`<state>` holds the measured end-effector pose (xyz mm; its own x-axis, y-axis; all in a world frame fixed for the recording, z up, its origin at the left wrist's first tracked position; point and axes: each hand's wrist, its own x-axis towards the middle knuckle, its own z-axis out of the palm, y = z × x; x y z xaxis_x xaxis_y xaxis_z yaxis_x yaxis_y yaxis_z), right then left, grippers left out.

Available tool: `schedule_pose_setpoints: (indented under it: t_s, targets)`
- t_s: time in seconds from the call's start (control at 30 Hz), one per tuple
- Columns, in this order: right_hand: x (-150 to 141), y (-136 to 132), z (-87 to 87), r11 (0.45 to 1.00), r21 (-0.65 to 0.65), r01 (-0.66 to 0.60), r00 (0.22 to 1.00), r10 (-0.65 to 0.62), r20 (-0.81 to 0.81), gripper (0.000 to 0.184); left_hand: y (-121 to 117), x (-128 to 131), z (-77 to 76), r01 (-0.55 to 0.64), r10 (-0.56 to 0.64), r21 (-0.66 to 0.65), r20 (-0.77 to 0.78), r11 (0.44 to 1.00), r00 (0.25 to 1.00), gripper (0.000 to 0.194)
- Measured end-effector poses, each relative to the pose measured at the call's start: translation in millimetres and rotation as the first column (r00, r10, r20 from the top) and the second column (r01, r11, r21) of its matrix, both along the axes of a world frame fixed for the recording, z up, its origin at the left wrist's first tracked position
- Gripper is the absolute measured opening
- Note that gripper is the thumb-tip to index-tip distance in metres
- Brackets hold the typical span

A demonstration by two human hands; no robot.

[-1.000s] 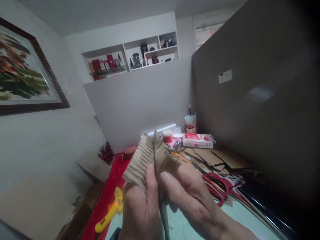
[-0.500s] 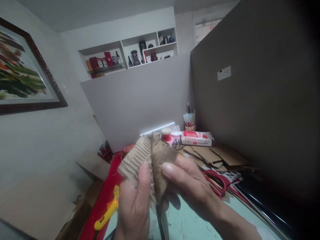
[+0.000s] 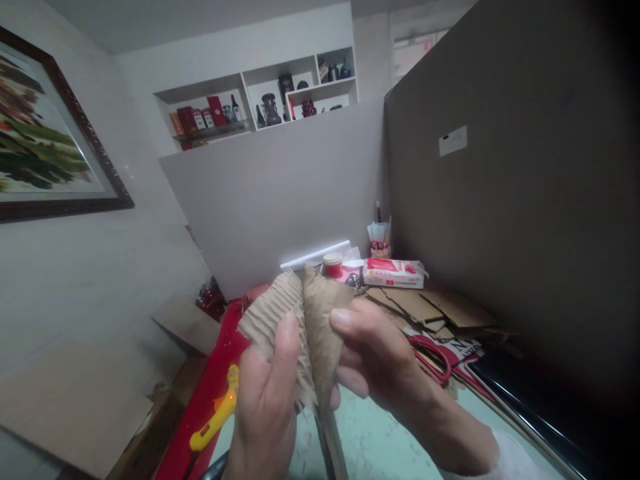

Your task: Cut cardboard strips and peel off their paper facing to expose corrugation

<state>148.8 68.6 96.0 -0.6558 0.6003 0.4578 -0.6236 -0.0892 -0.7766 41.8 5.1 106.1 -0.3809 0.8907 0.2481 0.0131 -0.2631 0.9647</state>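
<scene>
Between my hands is a piece of corrugated cardboard (image 3: 274, 308), its ridged inside showing on the left and a smoother brown layer folded up on the right. My left hand (image 3: 267, 400) grips the ridged part from below, thumb lying along its face. With thumb and fingers, my right hand (image 3: 375, 353) pinches the edge of the smooth brown layer. A dark narrow strip hangs below the cardboard; what it is, I cannot make out. To the left of my left hand lies a yellow hot glue gun (image 3: 216, 420) with a small orange light.
Flat cardboard pieces (image 3: 425, 310) lie at the right, near red-handled scissors (image 3: 433, 357) and a glossy black object (image 3: 530, 407). Farther back are a red-and-white packet (image 3: 394, 272), a paper cup (image 3: 333, 265) and a pen holder (image 3: 381, 248). Grey panels (image 3: 290, 193) bound the table's back and right.
My right thumb and fingers have shifted slightly up and right on the brown layer, and the hand has opened a little. The view has tilted slightly. My left hand keeps its hold.
</scene>
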Motion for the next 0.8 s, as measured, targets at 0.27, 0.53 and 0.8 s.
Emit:
schedule_pose_setpoints:
  t_s: [0.27,0.53,0.8]
  targets:
    - [-0.3,0.6,1.5,0.995,0.044,0.087,0.996,-0.088,0.023,0.041,3.4,-1.9,-2.1,-0.062,0.06,-0.014,-0.092,0.998,0.994,0.057]
    - [-3.0,-13.8,5.0,0.479,0.769,0.424,0.736,-0.677,0.015,0.018,12.8,-13.2,-8.2,-0.425,0.469,0.21,-0.251,0.881,0.847,0.046]
    - [1.5,-9.1,5.0,0.502,0.766,0.402,0.749,-0.661,0.039,0.029,9.8,-8.7,-6.2,-0.284,0.293,0.081,-0.138,0.955,0.946,0.049]
